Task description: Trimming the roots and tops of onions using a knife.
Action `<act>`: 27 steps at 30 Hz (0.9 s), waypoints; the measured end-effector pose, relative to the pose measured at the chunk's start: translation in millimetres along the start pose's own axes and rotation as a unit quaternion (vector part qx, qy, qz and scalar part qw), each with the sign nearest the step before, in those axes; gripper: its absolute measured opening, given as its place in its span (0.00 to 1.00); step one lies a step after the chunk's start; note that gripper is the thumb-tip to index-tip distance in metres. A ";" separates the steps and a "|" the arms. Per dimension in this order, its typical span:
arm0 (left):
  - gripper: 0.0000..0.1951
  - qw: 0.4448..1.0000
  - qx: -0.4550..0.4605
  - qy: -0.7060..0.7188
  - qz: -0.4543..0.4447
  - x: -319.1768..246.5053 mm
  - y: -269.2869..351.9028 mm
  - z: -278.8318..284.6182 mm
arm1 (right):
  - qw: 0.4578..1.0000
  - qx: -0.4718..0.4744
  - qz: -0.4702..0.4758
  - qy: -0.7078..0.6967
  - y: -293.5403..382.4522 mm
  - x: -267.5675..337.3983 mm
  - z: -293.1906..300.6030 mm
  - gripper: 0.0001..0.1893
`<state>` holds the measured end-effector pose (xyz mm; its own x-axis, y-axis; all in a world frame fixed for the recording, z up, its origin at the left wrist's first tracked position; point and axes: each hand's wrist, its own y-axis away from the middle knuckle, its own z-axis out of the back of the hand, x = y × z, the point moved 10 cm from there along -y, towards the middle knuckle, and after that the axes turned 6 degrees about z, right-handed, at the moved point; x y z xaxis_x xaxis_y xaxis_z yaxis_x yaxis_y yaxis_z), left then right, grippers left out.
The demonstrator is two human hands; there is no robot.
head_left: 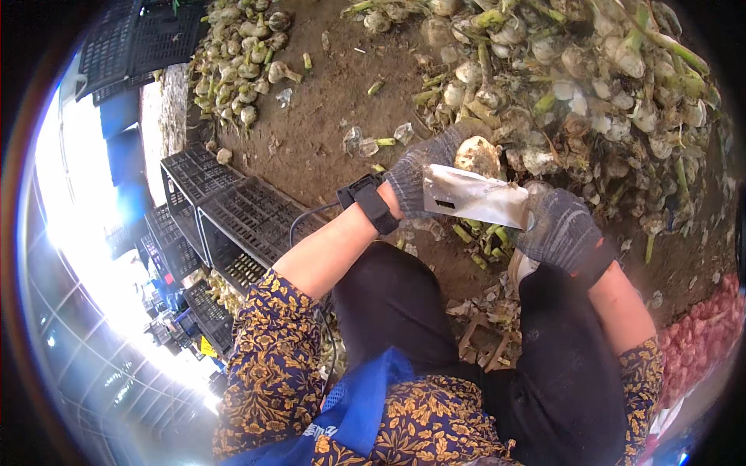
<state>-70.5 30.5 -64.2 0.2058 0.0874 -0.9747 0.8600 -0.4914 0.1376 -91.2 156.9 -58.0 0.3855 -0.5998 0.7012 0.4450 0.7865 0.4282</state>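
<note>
Both of my hands wear grey knitted gloves. My left hand (pixel 428 166) grips a dirt-stained garlic bulb (pixel 478 156), which faces up beside the fingers. My right hand (pixel 556 228) is closed around the right end of a broad metal blade (pixel 475 195); its handle is hidden in the fist. The blade, which has a small dark slot near its left end, lies across the view just below the bulb and overlaps the left glove. Under the blade, cut green garlic stems (pixel 481 233) lie on the ground between my knees.
A large heap of garlic with stems (pixel 618 105) rises ahead and to the right. Trimmed bulbs (pixel 242 64) are piled at upper left. Black plastic crates (pixel 250 215) stand left, with a cable passing near my left wrist. Red mesh sacks (pixel 699 338) lie at right.
</note>
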 end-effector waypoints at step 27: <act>0.41 0.964 -0.226 -0.039 0.132 -16.0 5.5 14.5 | 0.977 -0.099 -0.088 -0.170 27.4 -55.1 -2.2 0.17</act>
<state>-75.9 13.8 -50.4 0.4246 -0.0621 -0.9033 0.9020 -0.0573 0.4279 -98.5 211.2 -86.1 0.0138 -0.6128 0.7901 0.6406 0.6121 0.4636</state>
